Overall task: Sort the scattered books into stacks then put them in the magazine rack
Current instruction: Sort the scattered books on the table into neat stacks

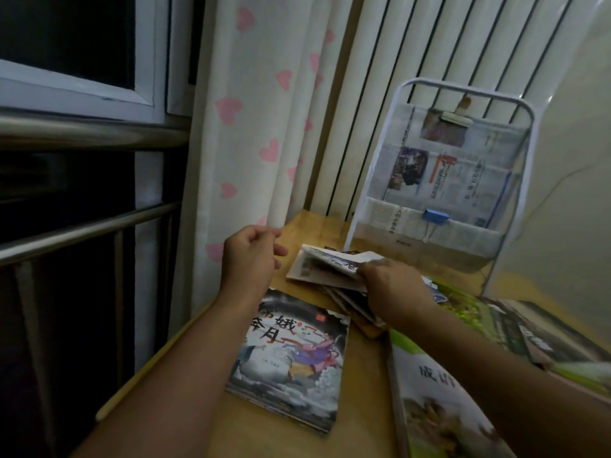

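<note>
While the sorting looks well under way, nothing from the desk (pixel 363 365) has yet gone into the magazine rack (pixel 439 180), as far as the picture shows. The rack stands at the far end of the desk against the radiator (pixel 413 54), and its pockets hold only newspaper sheets (pixel 439 173) pinned with a blue clip (pixel 435 215) and a clip higher up.

The right hand (pixel 393 285) grips the edge of a folded paper (pixel 327 266), fingers curled under it, holding it over a loose pile of thin books (pixel 353 305) just in front of the rack. The left hand (pixel 251 252) hovers beside it above the desk's left edge, fingers loosely curled, holding nothing and touching nothing.

Nearer the camera lies a small stack topped by a dark picture book (pixel 291 355), which seems squared up already. To its right sits a large green-topped book (pixel 443 401), and beyond the right forearm more large books (pixel 515 322) lie overlapped and askew.

My reading is that one stack is formed, the middle pile is being worked through, and the right-hand books remain to be gathered. Every stack is yet to be moved to the rack.
</note>
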